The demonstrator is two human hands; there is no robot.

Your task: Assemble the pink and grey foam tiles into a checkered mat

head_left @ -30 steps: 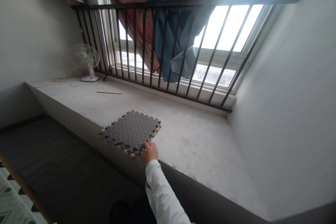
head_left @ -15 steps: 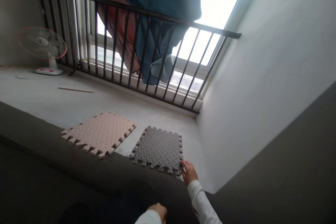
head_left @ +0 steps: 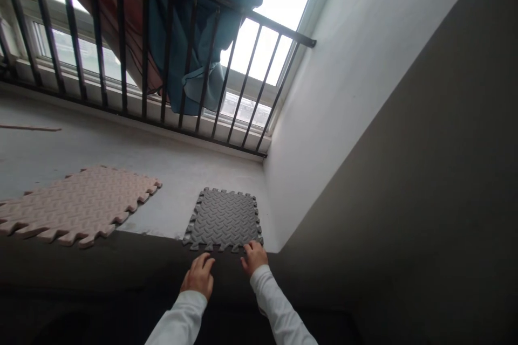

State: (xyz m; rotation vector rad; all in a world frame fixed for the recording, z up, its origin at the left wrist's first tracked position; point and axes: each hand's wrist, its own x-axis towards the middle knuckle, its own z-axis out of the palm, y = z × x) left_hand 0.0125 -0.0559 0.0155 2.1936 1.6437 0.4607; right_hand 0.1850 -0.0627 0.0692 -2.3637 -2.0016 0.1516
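Note:
A grey foam puzzle mat tile (head_left: 226,218) lies on the pale ledge, close to the side wall, its toothed front edge reaching the ledge's lip. At its near right corner is my right hand (head_left: 254,257), fingers over the corner and thumb just below the edge, gripping it. My left hand (head_left: 198,275) is in front of the tile's near edge, fingers apart and slightly bent, holding nothing. To the left, a pink foam puzzle mat tile (head_left: 89,199) lies apart from the grey one, its teeth jutting past the ledge.
Behind the ledge (head_left: 162,210) runs a black metal railing (head_left: 165,54) before a window. A blue and pink curtain (head_left: 174,27) hangs through its bars. The white side wall (head_left: 324,91) rises on the right. A thin brown strip (head_left: 30,128) lies at far left.
My right hand and the grey tile have shifted right, nearer the side wall, widening the gap to the pink tile. My left hand has risen toward the tile and opened. The view has swung right.

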